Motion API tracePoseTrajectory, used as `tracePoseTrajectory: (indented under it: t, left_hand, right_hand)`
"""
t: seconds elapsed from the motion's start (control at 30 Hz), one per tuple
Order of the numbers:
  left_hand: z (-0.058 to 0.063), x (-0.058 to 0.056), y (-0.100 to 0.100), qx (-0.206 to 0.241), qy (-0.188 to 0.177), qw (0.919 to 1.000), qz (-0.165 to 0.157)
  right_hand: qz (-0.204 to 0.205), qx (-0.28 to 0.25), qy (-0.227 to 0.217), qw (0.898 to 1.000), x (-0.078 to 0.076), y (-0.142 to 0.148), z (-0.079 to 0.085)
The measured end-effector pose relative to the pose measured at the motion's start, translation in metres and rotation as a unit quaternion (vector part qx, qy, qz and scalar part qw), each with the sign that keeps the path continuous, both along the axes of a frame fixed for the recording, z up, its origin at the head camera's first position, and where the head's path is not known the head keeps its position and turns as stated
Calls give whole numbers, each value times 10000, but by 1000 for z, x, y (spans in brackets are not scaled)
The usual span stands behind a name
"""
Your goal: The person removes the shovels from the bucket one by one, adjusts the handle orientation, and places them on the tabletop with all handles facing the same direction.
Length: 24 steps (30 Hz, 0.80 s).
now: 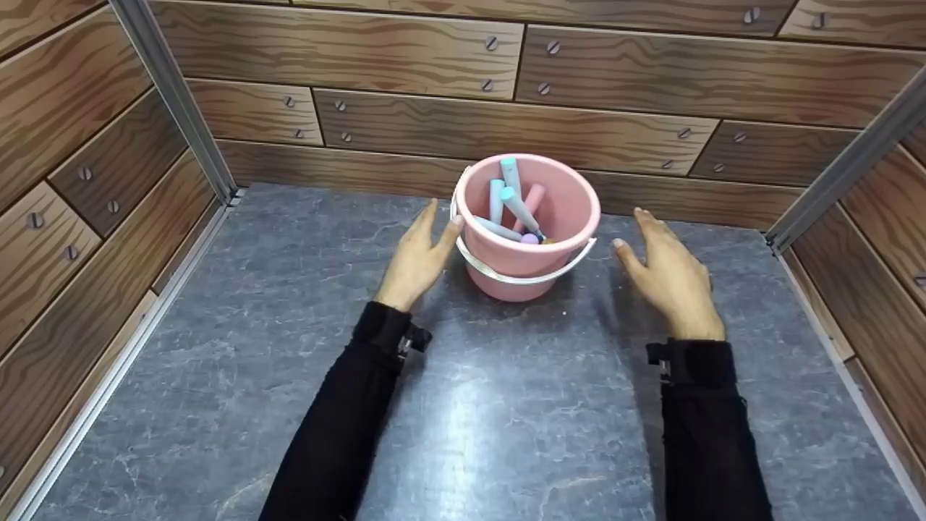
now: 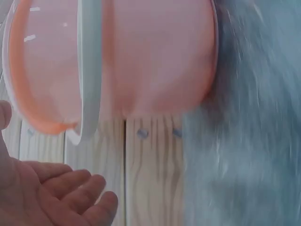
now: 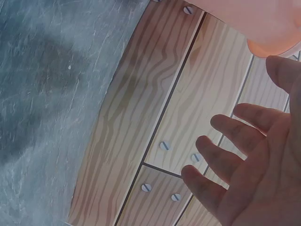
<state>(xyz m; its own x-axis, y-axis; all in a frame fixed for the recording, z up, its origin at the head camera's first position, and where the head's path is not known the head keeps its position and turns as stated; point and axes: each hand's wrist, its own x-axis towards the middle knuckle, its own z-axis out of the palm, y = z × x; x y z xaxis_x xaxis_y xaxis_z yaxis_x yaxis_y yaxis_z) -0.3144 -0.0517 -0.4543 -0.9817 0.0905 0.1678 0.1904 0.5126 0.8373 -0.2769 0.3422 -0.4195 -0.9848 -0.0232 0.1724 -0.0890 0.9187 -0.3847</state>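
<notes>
A pink bucket [image 1: 514, 268] with a white handle [image 1: 499, 275] stands upright near the back wall in the head view. Inside it lie several light-blue marker-like sticks [image 1: 517, 206], a pink one [image 1: 534, 199] and a small purple piece [image 1: 529, 238]; their exact kind cannot be told. Just left of the bucket is my left hand [image 1: 418, 260], fingers extended and holding nothing. My right hand [image 1: 667, 275] hovers on the right, apart from the rim, with its fingers spread. The left wrist view shows the bucket [image 2: 160, 56] close to my left palm [image 2: 42, 197].
Wood-patterned panels [image 1: 405, 51] form the back and side walls. Grey metal strips [image 1: 173, 94] run along the corners. The bucket stands on a dark grey marbled surface [image 1: 289, 347], with a bright reflection in front of it.
</notes>
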Motion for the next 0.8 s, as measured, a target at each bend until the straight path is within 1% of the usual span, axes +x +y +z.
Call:
tracePoseTrajectory:
  t: [0.13, 0.23, 0.3, 0.47, 0.57, 0.63, 0.7, 0.8]
  left_hand:
    - [-1, -5, 14, 656, -349, 9972, -33]
    - [-1, -9, 23, 1270, -476, 9907, -137]
    - [-2, -11, 27, 1554, -514, 9863, -177]
    - [-11, -14, 34, 1806, -706, 9810, -90]
    - [-14, -14, 36, 2310, -922, 9683, -203]
    - [-16, -15, 38, 2593, -989, 9603, -274]
    - [-17, -15, 39, 2704, -984, 9574, -259]
    - [-18, -14, 41, 2639, -913, 9600, -198]
  right_hand:
    - [-24, 13, 48, 10000, 3, -2, 2]
    - [-41, 34, 63, 10000, 5, -3, 3]
    - [-59, 37, 45, 10000, 6, -4, 4]
    - [-76, -87, 40, 9999, 9, -8, 4]
    - [50, -315, 222, 9992, 11, -14, 8]
    - [170, -466, 388, 9980, 12, -18, 14]
    - [279, -555, 544, 9966, 11, -24, 21]
    - [415, -552, 695, 9952, 10, -33, 34]
